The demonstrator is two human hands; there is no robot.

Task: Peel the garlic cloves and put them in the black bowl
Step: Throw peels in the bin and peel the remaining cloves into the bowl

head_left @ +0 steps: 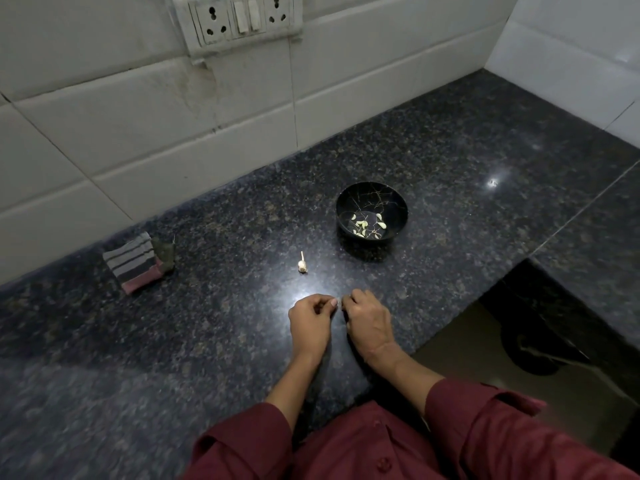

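Observation:
A black bowl [371,197] with thin gold lines stands on the dark granite counter and holds several peeled pale garlic cloves [362,223]. A small garlic remnant with its stem [302,265] lies on the counter left of the bowl. My left hand [311,322] and my right hand [367,318] rest close together near the counter's front. Their fingertips pinch a small pale garlic clove [334,302] between them. Most of the clove is hidden by the fingers.
A folded striped cloth [136,262] lies at the left near the tiled wall. A socket and switch plate [239,19] sits high on the wall. The counter [467,140] ends at the right in a drop to the floor [460,344].

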